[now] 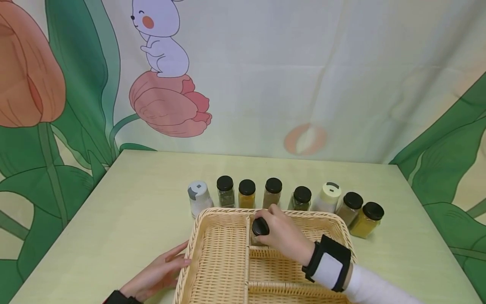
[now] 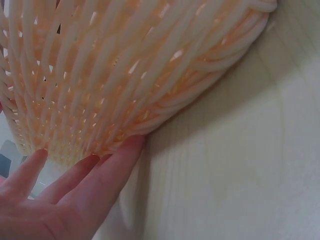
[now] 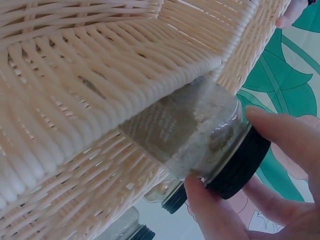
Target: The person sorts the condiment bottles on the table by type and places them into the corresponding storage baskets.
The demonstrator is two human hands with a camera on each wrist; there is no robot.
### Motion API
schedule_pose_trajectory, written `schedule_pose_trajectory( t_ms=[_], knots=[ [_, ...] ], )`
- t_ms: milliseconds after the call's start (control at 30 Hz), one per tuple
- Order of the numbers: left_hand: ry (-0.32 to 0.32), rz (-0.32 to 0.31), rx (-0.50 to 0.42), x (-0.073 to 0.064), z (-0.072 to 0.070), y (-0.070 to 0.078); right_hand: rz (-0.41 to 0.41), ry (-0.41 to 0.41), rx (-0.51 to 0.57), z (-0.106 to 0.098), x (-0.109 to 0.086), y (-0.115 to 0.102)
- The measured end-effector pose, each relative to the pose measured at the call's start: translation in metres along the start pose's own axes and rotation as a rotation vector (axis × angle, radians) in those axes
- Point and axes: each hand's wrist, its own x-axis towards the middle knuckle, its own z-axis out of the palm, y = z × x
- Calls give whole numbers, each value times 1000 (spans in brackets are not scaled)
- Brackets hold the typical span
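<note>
A compartmented wicker basket [image 1: 247, 261] stands at the front of the table. My right hand [image 1: 282, 232] pinches a black-lidded glass spice jar [image 1: 260, 227] near its lid, at the basket's upper middle compartment. In the right wrist view the jar [image 3: 192, 130] shows a label and pale contents, its lower end partly hidden behind a woven divider [image 3: 125, 107]. My left hand [image 1: 161, 270] touches the basket's left outer side, fingers extended; in the left wrist view its fingertips rest against the woven wall [image 2: 80, 100].
Behind the basket stand several black-lidded spice jars [image 1: 247, 194], a grey-and-white capped shaker [image 1: 199, 196] and a cream-capped shaker [image 1: 327, 196]. At the right, a jar with yellow contents [image 1: 366, 219] stands close to the basket rim. A printed curtain [image 1: 247, 84] hangs beyond the table [image 1: 152, 190].
</note>
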Motion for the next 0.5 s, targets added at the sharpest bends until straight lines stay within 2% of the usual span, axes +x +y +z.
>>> schedule_pose_trajectory(
  t_ms=[267,500],
  knots=[
    [10,-2,-2,1,0,0,1,-37,-12,-3,-1,-1],
    [18,0,1,0,1,-1,-14,-58,44,-9,-3,1]
  ],
)
